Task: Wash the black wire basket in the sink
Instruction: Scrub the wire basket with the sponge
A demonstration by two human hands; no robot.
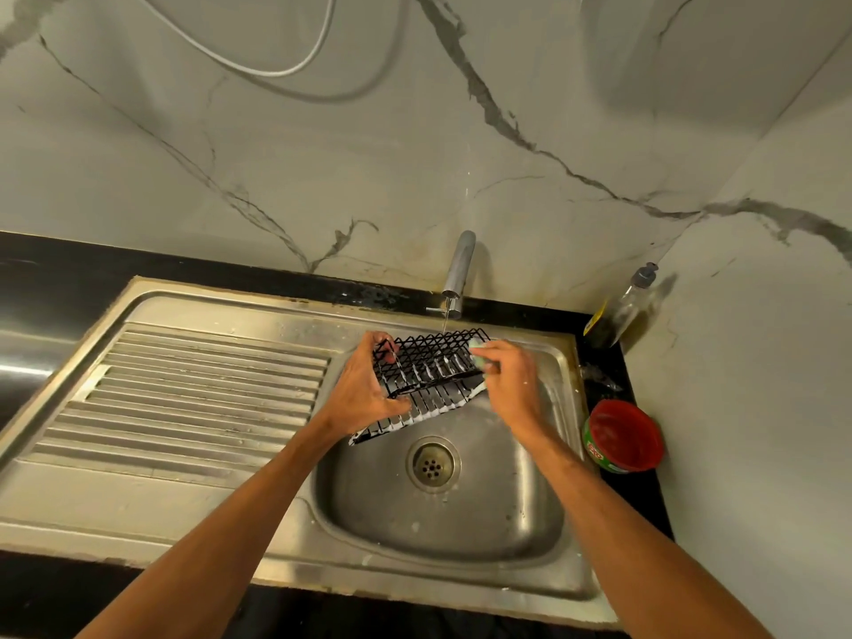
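You are holding the basket (431, 366) tilted above the sink (521, 523) bowl, under a thin stream from the tap (458, 274) at 12 o'clock. Your left hand (364, 389) is gripping its 9 o'clock edge with curled fingers. Your right hand (509, 378) is pinching a pale scrubber (477, 350) against its 3 o'clock end. A red tub (622, 435) is sitting at 4 o'clock.

sink (544, 357): set in the desk (69, 269), drainboard (198, 398) on its left
tap (458, 274): behind the bowl, at the wall
basket (428, 366): over the bowl under the tap, between both hands
bottle (620, 311): back right corner
tub (624, 435): right of the sink, in front of the bottle
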